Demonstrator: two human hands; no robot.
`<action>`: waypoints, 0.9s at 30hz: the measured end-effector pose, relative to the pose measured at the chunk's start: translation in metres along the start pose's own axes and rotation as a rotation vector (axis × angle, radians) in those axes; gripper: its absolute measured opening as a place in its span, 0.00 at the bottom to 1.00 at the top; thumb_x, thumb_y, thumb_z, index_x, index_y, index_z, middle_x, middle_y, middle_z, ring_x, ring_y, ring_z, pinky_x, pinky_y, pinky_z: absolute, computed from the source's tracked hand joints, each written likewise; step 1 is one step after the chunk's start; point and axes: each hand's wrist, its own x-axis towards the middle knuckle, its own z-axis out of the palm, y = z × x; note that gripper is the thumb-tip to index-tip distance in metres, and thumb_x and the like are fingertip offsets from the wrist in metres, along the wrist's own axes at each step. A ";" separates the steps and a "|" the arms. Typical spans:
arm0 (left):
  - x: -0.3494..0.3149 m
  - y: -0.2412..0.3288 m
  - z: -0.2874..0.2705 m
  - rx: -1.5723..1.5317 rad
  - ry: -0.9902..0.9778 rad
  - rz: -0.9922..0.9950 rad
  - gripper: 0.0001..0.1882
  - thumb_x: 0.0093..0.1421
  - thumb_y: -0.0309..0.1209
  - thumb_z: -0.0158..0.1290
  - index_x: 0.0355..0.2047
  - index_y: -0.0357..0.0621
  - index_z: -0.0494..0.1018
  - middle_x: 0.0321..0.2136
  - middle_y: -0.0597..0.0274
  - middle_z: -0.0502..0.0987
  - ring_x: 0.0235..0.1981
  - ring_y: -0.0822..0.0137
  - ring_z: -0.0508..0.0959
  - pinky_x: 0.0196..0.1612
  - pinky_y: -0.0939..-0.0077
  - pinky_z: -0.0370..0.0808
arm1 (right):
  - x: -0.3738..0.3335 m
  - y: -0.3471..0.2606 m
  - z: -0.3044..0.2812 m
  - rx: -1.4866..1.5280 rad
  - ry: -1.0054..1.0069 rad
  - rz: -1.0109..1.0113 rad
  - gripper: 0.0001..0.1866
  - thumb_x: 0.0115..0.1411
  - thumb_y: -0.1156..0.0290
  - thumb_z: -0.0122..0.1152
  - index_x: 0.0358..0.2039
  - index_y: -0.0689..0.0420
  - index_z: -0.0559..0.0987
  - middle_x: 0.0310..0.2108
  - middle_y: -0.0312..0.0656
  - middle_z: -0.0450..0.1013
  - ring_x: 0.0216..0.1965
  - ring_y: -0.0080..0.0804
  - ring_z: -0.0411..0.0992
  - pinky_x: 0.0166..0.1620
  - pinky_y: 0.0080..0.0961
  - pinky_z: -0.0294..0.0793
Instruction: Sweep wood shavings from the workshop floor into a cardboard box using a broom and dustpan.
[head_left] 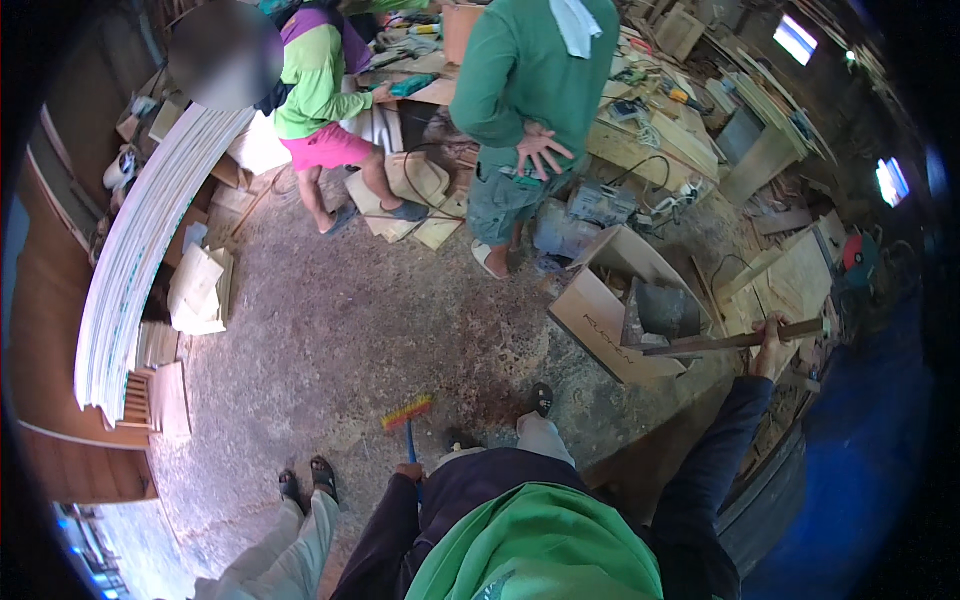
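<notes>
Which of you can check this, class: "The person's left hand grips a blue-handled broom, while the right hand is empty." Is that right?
Not quite: the right hand is not empty. The head view shows it gripping a long wooden stick. The rest stands: the left hand grips a blue-handled broom.
</notes>
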 end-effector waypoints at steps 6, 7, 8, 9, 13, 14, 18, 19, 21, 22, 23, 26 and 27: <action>0.015 -0.010 0.013 0.042 0.126 -0.135 0.12 0.50 0.35 0.41 0.21 0.46 0.73 0.19 0.66 0.75 0.25 0.68 0.76 0.25 0.74 0.69 | -0.007 -0.006 0.007 -0.014 0.018 -0.024 0.08 0.48 0.71 0.58 0.26 0.58 0.69 0.14 0.36 0.65 0.18 0.25 0.65 0.29 0.26 0.68; 0.013 -0.009 0.012 0.234 0.147 -0.041 0.12 0.50 0.36 0.42 0.21 0.46 0.73 0.19 0.66 0.75 0.25 0.68 0.76 0.25 0.75 0.69 | -0.007 -0.006 0.007 -0.037 0.023 -0.009 0.08 0.48 0.71 0.58 0.26 0.58 0.69 0.14 0.36 0.65 0.18 0.25 0.65 0.29 0.26 0.68; 0.009 -0.008 0.010 0.427 0.168 0.054 0.12 0.50 0.37 0.42 0.21 0.46 0.73 0.19 0.66 0.75 0.25 0.68 0.76 0.24 0.75 0.69 | -0.007 -0.005 0.008 -0.012 -0.001 -0.020 0.08 0.48 0.71 0.58 0.26 0.58 0.69 0.15 0.36 0.65 0.18 0.25 0.65 0.29 0.26 0.68; 0.003 -0.006 0.007 0.621 0.175 0.150 0.13 0.50 0.38 0.43 0.21 0.46 0.73 0.19 0.66 0.75 0.25 0.68 0.76 0.24 0.75 0.69 | -0.006 -0.004 0.008 0.027 -0.044 -0.052 0.08 0.48 0.71 0.58 0.26 0.59 0.69 0.15 0.37 0.65 0.18 0.25 0.65 0.29 0.26 0.68; -0.020 -0.002 -0.008 0.774 0.137 0.318 0.14 0.49 0.38 0.43 0.24 0.41 0.72 0.24 0.56 0.75 0.26 0.58 0.75 0.25 0.67 0.71 | -0.006 0.000 0.007 -0.044 0.007 -0.018 0.08 0.48 0.71 0.58 0.27 0.60 0.70 0.16 0.37 0.66 0.18 0.24 0.65 0.29 0.25 0.67; -0.020 -0.001 -0.009 0.816 0.106 0.302 0.13 0.49 0.38 0.43 0.24 0.41 0.72 0.23 0.56 0.74 0.26 0.58 0.75 0.25 0.67 0.71 | -0.006 0.001 0.007 -0.055 -0.005 -0.008 0.08 0.48 0.71 0.57 0.27 0.60 0.70 0.16 0.37 0.66 0.19 0.24 0.65 0.29 0.25 0.67; 0.000 -0.011 -0.008 0.918 0.159 0.323 0.12 0.48 0.36 0.43 0.23 0.42 0.72 0.21 0.57 0.74 0.24 0.60 0.76 0.24 0.67 0.71 | -0.011 0.000 0.004 -0.050 -0.017 0.011 0.06 0.49 0.73 0.55 0.27 0.61 0.69 0.17 0.37 0.65 0.20 0.24 0.65 0.30 0.24 0.67; 0.008 -0.014 -0.006 0.914 0.170 0.346 0.11 0.48 0.33 0.43 0.22 0.42 0.73 0.18 0.58 0.74 0.22 0.62 0.76 0.24 0.67 0.71 | -0.012 -0.001 0.003 -0.001 -0.060 -0.016 0.06 0.50 0.74 0.54 0.26 0.61 0.69 0.17 0.37 0.65 0.20 0.24 0.65 0.30 0.24 0.67; 0.017 -0.017 -0.010 0.910 0.194 0.338 0.11 0.48 0.32 0.42 0.20 0.41 0.72 0.18 0.59 0.74 0.21 0.62 0.75 0.24 0.68 0.71 | -0.016 -0.002 -0.001 -0.035 -0.019 0.014 0.05 0.50 0.74 0.54 0.26 0.61 0.69 0.17 0.36 0.65 0.20 0.24 0.65 0.31 0.24 0.67; 0.019 -0.016 -0.013 0.898 0.218 0.329 0.11 0.47 0.30 0.41 0.18 0.40 0.71 0.17 0.60 0.74 0.20 0.62 0.75 0.24 0.68 0.71 | -0.017 -0.002 -0.002 -0.039 -0.010 0.017 0.04 0.50 0.74 0.53 0.26 0.60 0.69 0.17 0.36 0.65 0.19 0.24 0.65 0.31 0.24 0.67; 0.020 -0.013 -0.016 0.902 0.222 0.329 0.11 0.47 0.30 0.41 0.18 0.40 0.71 0.17 0.60 0.74 0.20 0.62 0.75 0.24 0.68 0.71 | -0.018 -0.002 -0.004 -0.035 -0.006 0.017 0.04 0.50 0.74 0.53 0.26 0.60 0.69 0.17 0.36 0.65 0.19 0.24 0.65 0.31 0.24 0.67; 0.011 0.001 -0.026 -0.062 0.027 0.032 0.11 0.46 0.28 0.39 0.15 0.39 0.69 0.15 0.60 0.73 0.18 0.64 0.74 0.22 0.70 0.70 | -0.020 -0.002 -0.008 -0.020 -0.021 0.015 0.04 0.50 0.75 0.53 0.26 0.60 0.68 0.17 0.36 0.64 0.19 0.23 0.65 0.31 0.25 0.67; 0.006 0.006 -0.028 -0.185 0.019 -0.007 0.11 0.46 0.29 0.40 0.14 0.39 0.69 0.15 0.60 0.72 0.17 0.66 0.73 0.22 0.71 0.70 | -0.020 -0.002 -0.008 -0.014 -0.006 -0.002 0.05 0.50 0.74 0.53 0.26 0.59 0.68 0.17 0.36 0.64 0.19 0.23 0.64 0.31 0.25 0.68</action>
